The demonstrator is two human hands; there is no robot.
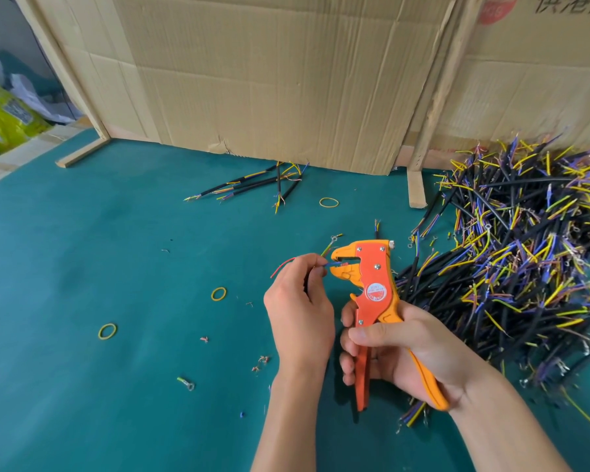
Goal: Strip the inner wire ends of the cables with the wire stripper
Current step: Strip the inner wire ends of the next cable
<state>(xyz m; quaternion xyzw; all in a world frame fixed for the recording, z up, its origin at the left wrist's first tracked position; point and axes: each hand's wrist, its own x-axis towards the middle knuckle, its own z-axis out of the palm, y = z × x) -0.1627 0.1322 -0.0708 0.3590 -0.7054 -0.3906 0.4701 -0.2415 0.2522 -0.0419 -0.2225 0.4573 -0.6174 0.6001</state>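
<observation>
Orange-yellow wire stripper (375,284); teal table (116,267).

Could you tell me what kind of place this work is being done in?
Probably a small, makeshift cable-assembly workbench: a green mat walled by cardboard sheets, a big pile of cut cables, and an orange wire stripper in hand.

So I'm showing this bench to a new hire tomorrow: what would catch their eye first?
Probably the orange wire stripper at centre, gripped by the right hand, with the left hand feeding a blue inner wire into its head. Next, the big heap of black cables with yellow and blue ends at the right. Yellow rubber bands dot the green mat.
</observation>
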